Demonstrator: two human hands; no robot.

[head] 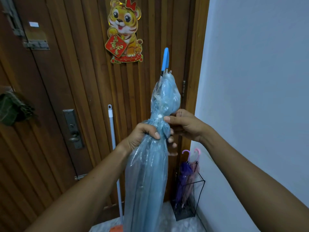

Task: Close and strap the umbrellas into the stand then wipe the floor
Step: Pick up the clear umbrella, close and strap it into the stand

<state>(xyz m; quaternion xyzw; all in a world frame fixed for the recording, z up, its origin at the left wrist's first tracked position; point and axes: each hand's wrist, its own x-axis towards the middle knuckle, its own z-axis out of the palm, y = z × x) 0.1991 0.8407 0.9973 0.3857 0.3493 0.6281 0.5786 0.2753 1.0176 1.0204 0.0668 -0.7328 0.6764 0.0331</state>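
A closed, see-through blue umbrella [147, 173] stands upright in front of me, its blue handle [165, 58] pointing up. My left hand [142, 136] is wrapped around its gathered canopy. My right hand [185, 125] pinches the strap beside the white snap button [160, 116] just above. A black wire umbrella stand [199, 191] sits in the corner at lower right. Inside it are a purple umbrella [184, 174] and a pink umbrella [194, 166], both closed.
A brown slatted wooden door [75, 81] fills the view, with a tiger decoration [124, 30] and a lock plate [73, 128]. A mop with a white pole [112, 131] and orange head [117, 229] leans on the door. A white wall [259, 81] is on the right.
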